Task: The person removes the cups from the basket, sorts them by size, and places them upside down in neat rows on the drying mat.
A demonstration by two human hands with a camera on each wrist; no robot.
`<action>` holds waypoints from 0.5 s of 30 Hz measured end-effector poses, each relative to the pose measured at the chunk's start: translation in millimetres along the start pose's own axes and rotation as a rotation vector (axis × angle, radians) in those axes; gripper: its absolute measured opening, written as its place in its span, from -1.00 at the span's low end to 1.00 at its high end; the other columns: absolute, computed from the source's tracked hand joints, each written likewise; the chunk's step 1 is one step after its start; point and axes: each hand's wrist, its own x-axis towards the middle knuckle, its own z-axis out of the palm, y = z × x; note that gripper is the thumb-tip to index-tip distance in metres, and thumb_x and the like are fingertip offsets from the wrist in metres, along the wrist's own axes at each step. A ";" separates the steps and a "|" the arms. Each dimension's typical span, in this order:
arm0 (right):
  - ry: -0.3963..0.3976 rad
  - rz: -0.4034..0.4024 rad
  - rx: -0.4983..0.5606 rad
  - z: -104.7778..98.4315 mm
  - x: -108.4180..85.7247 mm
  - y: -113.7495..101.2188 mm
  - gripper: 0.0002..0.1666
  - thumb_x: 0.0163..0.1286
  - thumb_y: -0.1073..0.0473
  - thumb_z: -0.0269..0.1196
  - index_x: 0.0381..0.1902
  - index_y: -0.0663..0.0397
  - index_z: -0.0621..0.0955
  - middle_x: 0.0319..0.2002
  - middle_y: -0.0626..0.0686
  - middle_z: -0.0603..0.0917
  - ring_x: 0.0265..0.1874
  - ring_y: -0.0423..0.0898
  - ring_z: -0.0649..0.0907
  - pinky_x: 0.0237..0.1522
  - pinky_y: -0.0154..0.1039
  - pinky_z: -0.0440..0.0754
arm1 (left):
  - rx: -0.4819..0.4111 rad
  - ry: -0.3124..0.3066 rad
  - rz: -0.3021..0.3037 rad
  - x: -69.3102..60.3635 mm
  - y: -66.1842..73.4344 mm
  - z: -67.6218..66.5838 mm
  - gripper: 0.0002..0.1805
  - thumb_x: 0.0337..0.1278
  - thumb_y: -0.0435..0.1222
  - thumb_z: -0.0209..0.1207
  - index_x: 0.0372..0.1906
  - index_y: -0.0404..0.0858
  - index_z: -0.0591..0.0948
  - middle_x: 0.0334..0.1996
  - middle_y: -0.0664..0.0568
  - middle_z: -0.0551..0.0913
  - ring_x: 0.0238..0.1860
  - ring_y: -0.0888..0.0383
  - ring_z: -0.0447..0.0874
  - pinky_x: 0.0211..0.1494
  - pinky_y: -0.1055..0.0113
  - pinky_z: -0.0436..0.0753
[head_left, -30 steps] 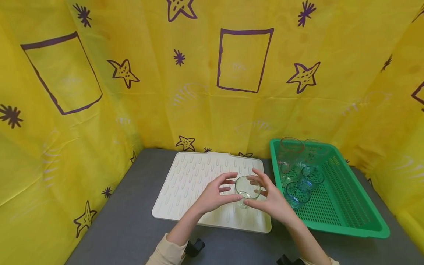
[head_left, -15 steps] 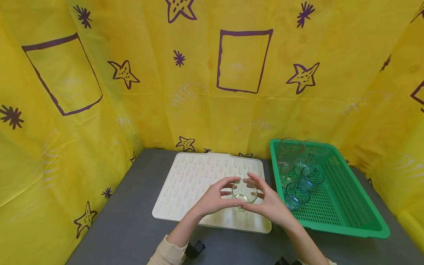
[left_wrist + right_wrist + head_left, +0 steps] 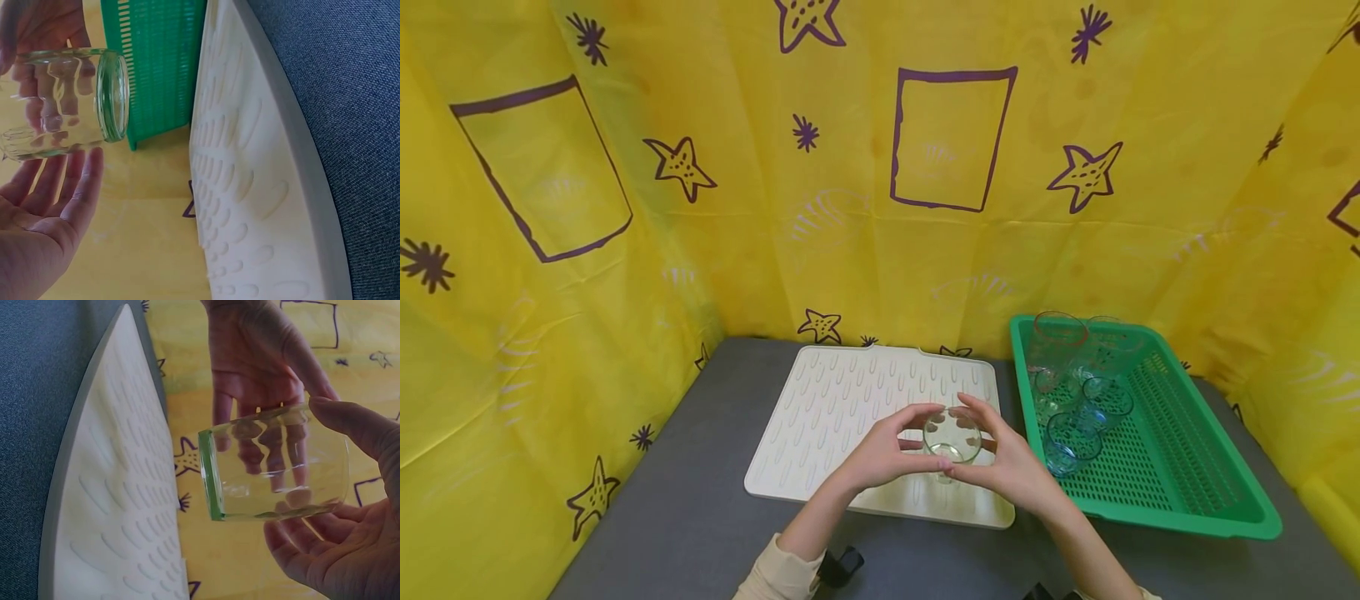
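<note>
A clear, green-tinted drinking glass [image 3: 952, 435] is held upright between both hands in the head view. My left hand [image 3: 883, 450] grips it from the left, fingers curved along the side and thumb at the near rim. From the right, my right hand [image 3: 1015, 460] grips the same glass, the two thumbs meeting in front. The right wrist view shows the thick base of the glass [image 3: 275, 465] apart from the white ridged drying mat [image 3: 125, 487]. In the left wrist view, the left fingers [image 3: 81, 187] lie along the glass wall.
On the right stands a green perforated plastic basket [image 3: 1217, 450]. It holds several glasses, among them a red-rimmed glass [image 3: 1060, 333] and a blue glass [image 3: 1072, 446]. Grey cloth [image 3: 692, 500] covers the table, and a yellow patterned curtain [image 3: 737, 250] closes the back and sides.
Both hands have closed in around the glass, the right hand moving left to it. The glass has shifted slightly left and nearer. Little differs over the last half second.
</note>
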 end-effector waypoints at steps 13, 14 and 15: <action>-0.014 -0.005 0.015 -0.4 -1.5 1.2 0.10 0.07 0.01 0.53 0.48 -0.28 0.18 0.31 0.02 0.44 0.31 0.04 0.40 0.21 0.20 0.38 | -0.115 0.034 0.001 -2.8 -3.1 0.8 -0.33 0.03 -0.20 0.43 0.30 -0.08 0.48 0.17 0.02 0.55 0.16 0.00 0.52 0.12 0.28 0.57; -0.014 -0.007 0.017 -0.4 -1.7 1.6 0.10 0.07 0.04 0.53 0.48 -0.28 0.18 0.31 0.03 0.44 0.31 0.04 0.40 0.21 0.20 0.38 | -0.131 0.039 0.003 -3.0 -3.4 1.0 -0.32 0.03 -0.20 0.42 0.31 -0.10 0.47 0.18 -0.02 0.55 0.16 -0.02 0.52 0.12 0.29 0.57; -0.015 -0.009 0.021 -0.4 -2.0 2.1 0.09 0.07 0.06 0.53 0.47 -0.28 0.19 0.31 0.05 0.45 0.31 0.05 0.40 0.21 0.20 0.38 | -0.146 0.044 0.003 -3.1 -3.3 1.2 -0.32 0.04 -0.21 0.42 0.31 -0.12 0.46 0.18 -0.05 0.54 0.17 -0.02 0.51 0.12 0.29 0.57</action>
